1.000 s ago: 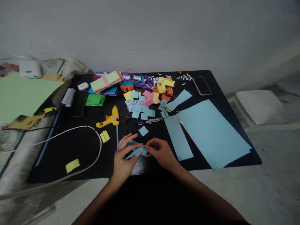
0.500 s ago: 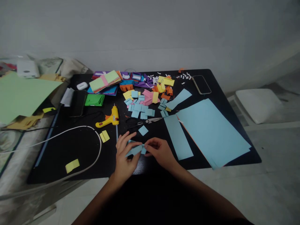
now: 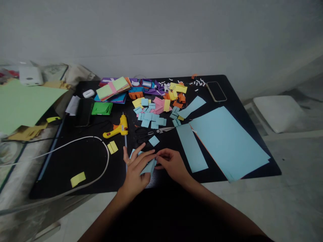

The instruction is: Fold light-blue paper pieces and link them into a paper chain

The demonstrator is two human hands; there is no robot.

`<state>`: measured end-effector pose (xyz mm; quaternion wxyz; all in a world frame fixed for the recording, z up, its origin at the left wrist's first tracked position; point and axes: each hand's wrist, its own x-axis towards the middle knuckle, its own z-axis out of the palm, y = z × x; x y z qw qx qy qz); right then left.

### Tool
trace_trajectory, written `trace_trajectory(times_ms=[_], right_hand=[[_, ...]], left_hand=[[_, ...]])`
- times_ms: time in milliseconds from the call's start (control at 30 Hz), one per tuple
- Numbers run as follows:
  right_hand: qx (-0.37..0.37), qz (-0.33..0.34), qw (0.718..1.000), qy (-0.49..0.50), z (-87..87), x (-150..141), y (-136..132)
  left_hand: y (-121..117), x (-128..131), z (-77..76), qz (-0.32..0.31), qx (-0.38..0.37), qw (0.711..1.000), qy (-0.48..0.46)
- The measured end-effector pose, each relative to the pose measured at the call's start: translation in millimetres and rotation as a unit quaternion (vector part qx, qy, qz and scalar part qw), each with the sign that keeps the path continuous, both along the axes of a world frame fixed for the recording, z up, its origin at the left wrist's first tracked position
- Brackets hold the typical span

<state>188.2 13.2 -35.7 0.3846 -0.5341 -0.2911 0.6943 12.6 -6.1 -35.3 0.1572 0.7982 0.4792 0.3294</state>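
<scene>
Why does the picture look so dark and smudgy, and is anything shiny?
In the head view, the light is dim and the wall looks dull grey; the white seat at the right is soft and blurry; a faint shine shows on the black table near the hands; the held blue paper is too blurry to show every fold.

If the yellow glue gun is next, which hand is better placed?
Probably the left hand: it's nearer the yellow glue gun, though busy with light-blue paper; the right hand would reach across the left.
</scene>
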Motion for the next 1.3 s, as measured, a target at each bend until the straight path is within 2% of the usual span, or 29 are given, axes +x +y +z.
trace_trajectory(times_ms=[233, 433, 700, 900, 1033, 1300], right_hand=[[0.01, 0.009, 1.0, -0.008, -2.1, 0, -1], [0.019, 0.017, 1.0, -0.005, -5.9, 0, -3], [0.025, 0.021, 0.999, -0.004, -1.8, 0, -3], [0.027, 0.011, 1.0, 0.003, -2.6, 0, -2], [0.023, 0.013, 1.0, -0.003, -0.2, 0, -2], [0.028, 0.011, 1.0, -0.006, 0.0, 0, -4]], left_hand=[[1, -9, -3.9, -0.017, 0.007, 1.0, 0.025], [7, -14, -13.4, -0.055, -0.021, 0.998, -0.024], [3, -8, -17.1, -0.018, -0.028, 0.998, -0.058], [2, -6, -16.9, 0.029, -0.081, 0.992, -0.093], [2, -5, -14.2, 0.041, -0.092, 0.988, -0.12], [0, -3, -18.6, 0.066, -0.108, 0.981, -0.15]])
